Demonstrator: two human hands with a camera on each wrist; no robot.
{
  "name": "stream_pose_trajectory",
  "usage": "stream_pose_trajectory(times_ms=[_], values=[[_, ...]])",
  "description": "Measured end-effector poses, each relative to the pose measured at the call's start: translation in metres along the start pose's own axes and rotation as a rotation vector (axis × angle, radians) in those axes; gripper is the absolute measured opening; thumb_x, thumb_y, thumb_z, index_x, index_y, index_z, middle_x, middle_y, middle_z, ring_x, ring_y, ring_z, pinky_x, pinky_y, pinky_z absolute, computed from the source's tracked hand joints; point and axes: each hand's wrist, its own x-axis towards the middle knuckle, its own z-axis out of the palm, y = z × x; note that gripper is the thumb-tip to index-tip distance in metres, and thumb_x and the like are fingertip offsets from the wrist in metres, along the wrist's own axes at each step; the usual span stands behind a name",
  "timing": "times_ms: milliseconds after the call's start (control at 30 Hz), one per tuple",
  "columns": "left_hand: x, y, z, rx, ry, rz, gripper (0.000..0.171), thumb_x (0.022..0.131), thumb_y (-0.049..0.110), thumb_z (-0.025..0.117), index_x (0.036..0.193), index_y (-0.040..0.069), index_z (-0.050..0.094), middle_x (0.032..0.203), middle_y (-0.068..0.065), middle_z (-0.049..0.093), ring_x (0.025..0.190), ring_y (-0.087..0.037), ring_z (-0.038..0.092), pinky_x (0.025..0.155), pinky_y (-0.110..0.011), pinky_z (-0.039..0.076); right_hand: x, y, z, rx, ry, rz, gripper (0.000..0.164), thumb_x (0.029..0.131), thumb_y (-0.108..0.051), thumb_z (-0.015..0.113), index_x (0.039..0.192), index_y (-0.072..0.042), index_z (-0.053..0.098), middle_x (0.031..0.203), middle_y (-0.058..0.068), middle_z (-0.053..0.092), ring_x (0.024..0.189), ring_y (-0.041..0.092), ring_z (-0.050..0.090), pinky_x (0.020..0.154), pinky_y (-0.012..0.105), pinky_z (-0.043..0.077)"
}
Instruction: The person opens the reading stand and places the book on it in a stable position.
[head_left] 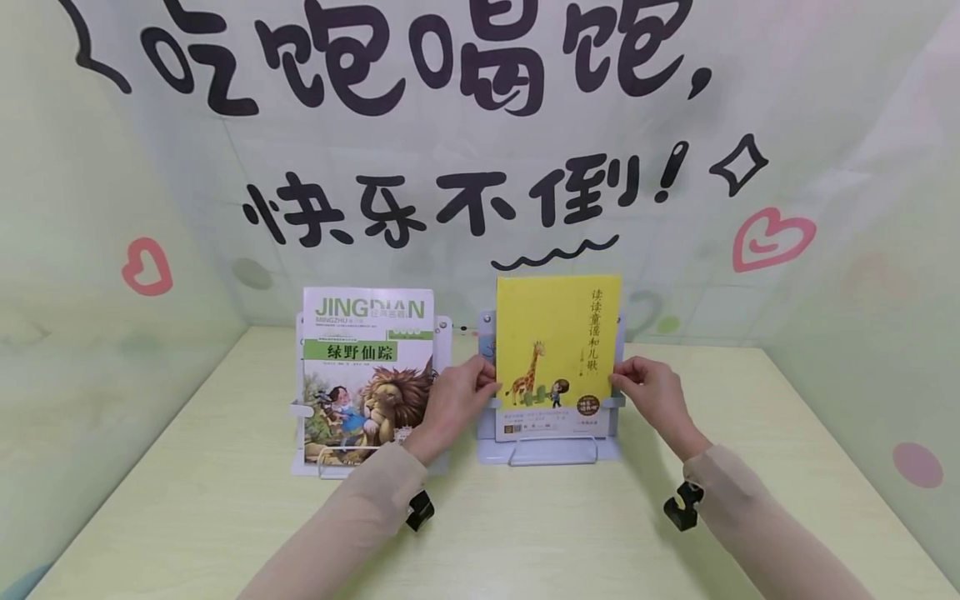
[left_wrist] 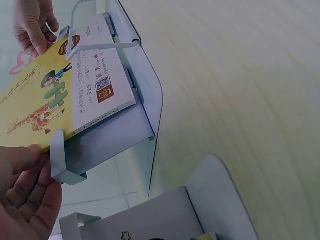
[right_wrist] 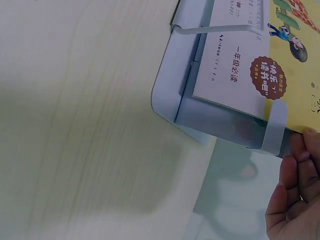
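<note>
A yellow book [head_left: 558,333] with a giraffe on its cover stands upright on a pale blue metal book stand [head_left: 495,452]. My left hand [head_left: 463,390] pinches its left edge, thumb in front. On the opposite edge my right hand [head_left: 656,392] pinches it at about the same height. In the left wrist view the left thumb lies on the yellow cover [left_wrist: 30,100] just above a side clip [left_wrist: 60,160] of the stand. The right wrist view has the right fingertips at the book's edge beside the other clip [right_wrist: 275,125]. The wire front bar [head_left: 553,450] crosses before the book's foot.
To the left, a second book [head_left: 367,333] with a lion and a child on its cover stands in a white book stand [head_left: 442,333]. Both stands rest on a light wood table [head_left: 480,533]. A printed backdrop [head_left: 450,283] rises behind them.
</note>
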Motion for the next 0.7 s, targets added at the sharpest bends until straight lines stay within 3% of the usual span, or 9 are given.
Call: stream_pose_trajectory(times_ms=[367, 700], values=[[-0.0018, 0.0014, 0.0012, 0.158, -0.025, 0.003, 0.011, 0.083, 0.019, 0.072, 0.085, 0.013, 0.063, 0.076, 0.002, 0.068, 0.062, -0.007, 0.059, 0.054, -0.020, 0.045, -0.0049, 0.0037, 0.0050, -0.078, 0.001, -0.043, 0.011, 0.087, -0.010, 0.065, 0.089, 0.001, 0.066, 0.084, 0.014, 0.069, 0.076, 0.022, 0.062, 0.061, 0.027, 0.047], [-0.0016, 0.0017, 0.0006, 0.220, -0.041, 0.033, 0.012, 0.083, 0.018, 0.072, 0.087, 0.013, 0.061, 0.075, 0.002, 0.068, 0.061, -0.009, 0.060, 0.053, -0.021, 0.044, -0.0047, 0.0036, 0.0086, -0.089, -0.022, -0.032, 0.011, 0.087, -0.010, 0.064, 0.088, 0.001, 0.065, 0.084, 0.013, 0.068, 0.073, 0.020, 0.058, 0.061, 0.027, 0.045]])
